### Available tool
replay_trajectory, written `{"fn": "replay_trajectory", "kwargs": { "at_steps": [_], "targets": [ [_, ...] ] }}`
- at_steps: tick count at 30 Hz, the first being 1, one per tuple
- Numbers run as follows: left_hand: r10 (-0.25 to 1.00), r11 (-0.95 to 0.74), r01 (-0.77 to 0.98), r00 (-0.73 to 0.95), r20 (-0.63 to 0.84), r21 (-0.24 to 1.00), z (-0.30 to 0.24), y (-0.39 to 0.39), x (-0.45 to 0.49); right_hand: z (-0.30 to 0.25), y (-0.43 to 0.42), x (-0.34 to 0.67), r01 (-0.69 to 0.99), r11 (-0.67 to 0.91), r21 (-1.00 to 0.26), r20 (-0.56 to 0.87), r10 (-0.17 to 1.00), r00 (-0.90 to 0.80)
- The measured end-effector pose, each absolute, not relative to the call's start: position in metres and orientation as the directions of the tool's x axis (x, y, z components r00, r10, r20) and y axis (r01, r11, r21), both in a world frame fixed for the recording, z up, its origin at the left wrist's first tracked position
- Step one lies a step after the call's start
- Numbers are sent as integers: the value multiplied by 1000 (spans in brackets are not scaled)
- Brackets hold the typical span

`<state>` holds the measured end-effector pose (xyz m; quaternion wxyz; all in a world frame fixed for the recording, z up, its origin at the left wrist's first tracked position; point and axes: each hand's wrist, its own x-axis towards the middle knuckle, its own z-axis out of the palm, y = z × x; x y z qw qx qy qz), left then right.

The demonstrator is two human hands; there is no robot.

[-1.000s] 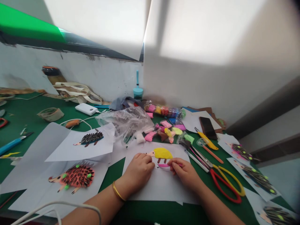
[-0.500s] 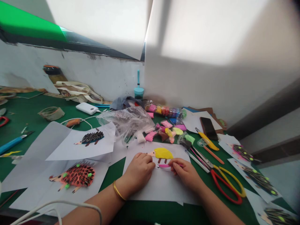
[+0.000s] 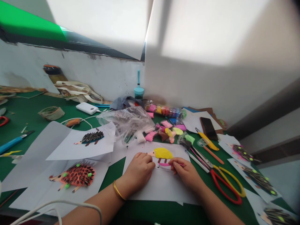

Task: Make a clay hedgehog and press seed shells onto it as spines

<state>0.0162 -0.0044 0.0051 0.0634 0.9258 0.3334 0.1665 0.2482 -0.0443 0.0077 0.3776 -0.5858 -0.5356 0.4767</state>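
A white paper sheet (image 3: 161, 184) lies on the green table in front of me, with a yellow clay hedgehog (image 3: 162, 153) stuck on it. My left hand (image 3: 138, 171) rests curled on the sheet, its fingertips just left of the hedgehog's head. My right hand (image 3: 185, 172) pinches a thin pink tool (image 3: 167, 164) whose tip lies under the hedgehog's brown legs.
Red-and-yellow scissors (image 3: 225, 182) lie right of my hand, beside pens and a black phone (image 3: 208, 127). Coloured clay pieces (image 3: 164, 129) and a crumpled plastic bag (image 3: 127, 120) sit behind the sheet. Finished hedgehogs on paper lie at left (image 3: 76, 175) and right (image 3: 256, 178). A power bank (image 3: 86, 108) sits farther back.
The pink tool in my right hand has shifted slightly up toward the hedgehog's legs. My left hand stays put.
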Motion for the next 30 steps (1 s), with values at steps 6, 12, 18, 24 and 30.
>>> {"fn": "replay_trajectory", "kwargs": {
  "at_steps": [6, 12, 18, 24, 30],
  "targets": [
    [645, -764, 602, 716, 266, 234, 4, -6, 16, 9, -45, 249, 273, -131, -953, -146, 989, -33],
    [657, -754, 607, 702, 275, 250, 2, -7, 18, 8, -45, 253, 343, -91, -935, -128, 988, -85],
    [675, -737, 617, 695, 247, 277, 3, -8, 18, 10, -45, 256, 368, -44, -929, -105, 983, -148],
    [676, -735, 614, 693, 250, 286, 3, -7, 18, 13, -44, 260, 341, -50, -939, -108, 983, -152],
    [662, -748, 609, 712, 234, 264, 5, -6, 17, 17, -46, 263, 246, -114, -962, -142, 985, -99]
  ]
}}
